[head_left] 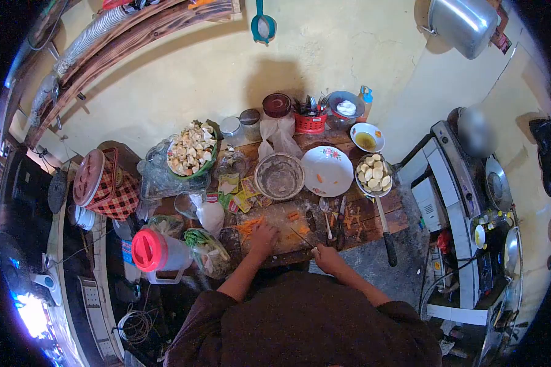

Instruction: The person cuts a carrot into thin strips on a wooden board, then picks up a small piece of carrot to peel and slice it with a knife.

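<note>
My right hand (330, 260) is closed round the handle of a knife (301, 237), its thin blade pointing up and left over a wooden cutting board (288, 244). Flat on the left part of the board lies my left hand (265, 238), fingers stretched, beside a heap of thin carrot strips (249, 227). A short carrot piece (294, 215) rests near the board's far edge. Just beyond is a round metal bowl (279, 177), dusty inside. To its right a floral white plate (327, 171) holds a few small carrot bits.
A long-handled pan (373, 176) of pale slices stands right, its handle past the table edge. At left are a bowl of cut pieces (191, 150), a red-lidded pitcher (159, 254) and a bag of greens (206, 249). A spoon (329, 227) lies right of the board.
</note>
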Available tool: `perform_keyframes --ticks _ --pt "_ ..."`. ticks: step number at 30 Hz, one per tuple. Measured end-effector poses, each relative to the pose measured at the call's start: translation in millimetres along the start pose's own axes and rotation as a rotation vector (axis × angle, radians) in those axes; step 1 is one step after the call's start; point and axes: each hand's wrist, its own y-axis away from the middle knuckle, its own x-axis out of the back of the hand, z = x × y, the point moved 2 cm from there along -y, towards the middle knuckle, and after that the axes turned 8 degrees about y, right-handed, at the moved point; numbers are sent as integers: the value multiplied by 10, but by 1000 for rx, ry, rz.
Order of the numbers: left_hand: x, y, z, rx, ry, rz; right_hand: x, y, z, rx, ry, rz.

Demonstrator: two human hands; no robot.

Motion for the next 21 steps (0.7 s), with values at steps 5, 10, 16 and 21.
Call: perform_keyframes --ticks 5,10,16,21 --pt "180 -19 68 177 205 62 -586 -235 251 367 252 -54" --pt "366 31 102 299 318 294 -507 -229 72 110 -19 -64" --pt "440 113 119 377 320 262 -136 26 0 55 58 -26" --pt "337 196 53 341 321 271 -329 -51 93 6 88 -45"
